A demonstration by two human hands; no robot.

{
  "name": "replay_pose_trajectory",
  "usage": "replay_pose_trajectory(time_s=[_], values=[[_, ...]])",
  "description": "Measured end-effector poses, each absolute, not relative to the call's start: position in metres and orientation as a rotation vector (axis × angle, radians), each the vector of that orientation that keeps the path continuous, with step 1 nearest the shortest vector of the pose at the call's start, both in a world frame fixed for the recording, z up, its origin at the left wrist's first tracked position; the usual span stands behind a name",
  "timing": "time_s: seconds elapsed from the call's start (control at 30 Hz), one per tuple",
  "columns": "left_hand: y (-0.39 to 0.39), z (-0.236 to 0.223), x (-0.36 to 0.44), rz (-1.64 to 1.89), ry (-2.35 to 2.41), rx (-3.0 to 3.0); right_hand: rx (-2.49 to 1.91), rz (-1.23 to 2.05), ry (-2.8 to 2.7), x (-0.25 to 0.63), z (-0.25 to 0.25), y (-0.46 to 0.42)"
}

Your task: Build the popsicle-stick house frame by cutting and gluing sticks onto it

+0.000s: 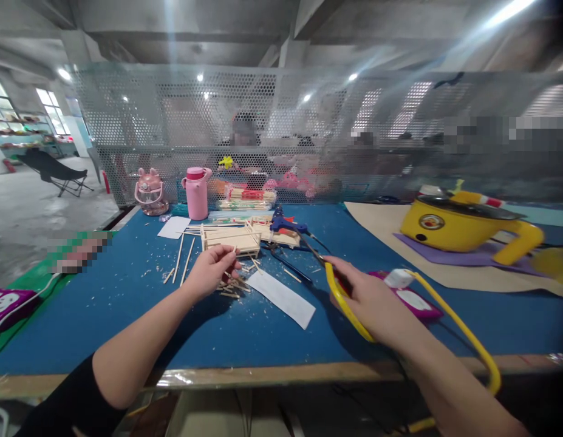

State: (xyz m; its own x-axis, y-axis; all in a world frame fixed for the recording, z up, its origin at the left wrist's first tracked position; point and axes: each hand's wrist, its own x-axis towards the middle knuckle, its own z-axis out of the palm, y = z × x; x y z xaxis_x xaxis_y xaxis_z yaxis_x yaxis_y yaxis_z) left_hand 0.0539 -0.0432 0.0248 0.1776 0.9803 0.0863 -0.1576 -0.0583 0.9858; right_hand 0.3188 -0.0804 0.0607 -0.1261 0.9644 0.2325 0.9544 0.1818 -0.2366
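My left hand (214,268) is closed in a pinch, with the tip of a thin wooden stick (235,249) showing at the fingertips. Under it lies a pile of short cut stick pieces (233,287). My right hand (361,297) is wrapped round a pair of yellow-handled pliers (338,294), its dark jaws pointing left and away from me. A small wooden stick frame (231,240) stands just beyond my left hand. Between the hands lies a white paper strip (283,298). Behind it are a blue glue gun (285,223) and dark-blue-handled pliers (290,269).
A pink bottle (197,194) and a clear pink-lidded jug (152,193) stand at the back left. To the right are a yellow pot (458,224) and a purple power strip (418,302) with a yellow cord. A perforated metal screen (172,121) rises behind the blue table (139,321).
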Motion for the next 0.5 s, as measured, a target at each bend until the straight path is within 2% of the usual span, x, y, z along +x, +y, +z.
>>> replay_pose_trajectory(time_s=[0.07,0.23,0.5], values=[[-0.044,0.026,0.054,1.201,0.915,1.224,-1.592,0.192,-2.192,0.299,0.066,-0.071],[-0.045,0.029,0.052,1.269,0.888,1.234,-1.200,0.201,-2.295,0.246,0.072,-0.040],[-0.048,0.028,0.054,1.419,0.952,1.357,-1.040,0.230,-2.318,0.235,0.041,-0.036]])
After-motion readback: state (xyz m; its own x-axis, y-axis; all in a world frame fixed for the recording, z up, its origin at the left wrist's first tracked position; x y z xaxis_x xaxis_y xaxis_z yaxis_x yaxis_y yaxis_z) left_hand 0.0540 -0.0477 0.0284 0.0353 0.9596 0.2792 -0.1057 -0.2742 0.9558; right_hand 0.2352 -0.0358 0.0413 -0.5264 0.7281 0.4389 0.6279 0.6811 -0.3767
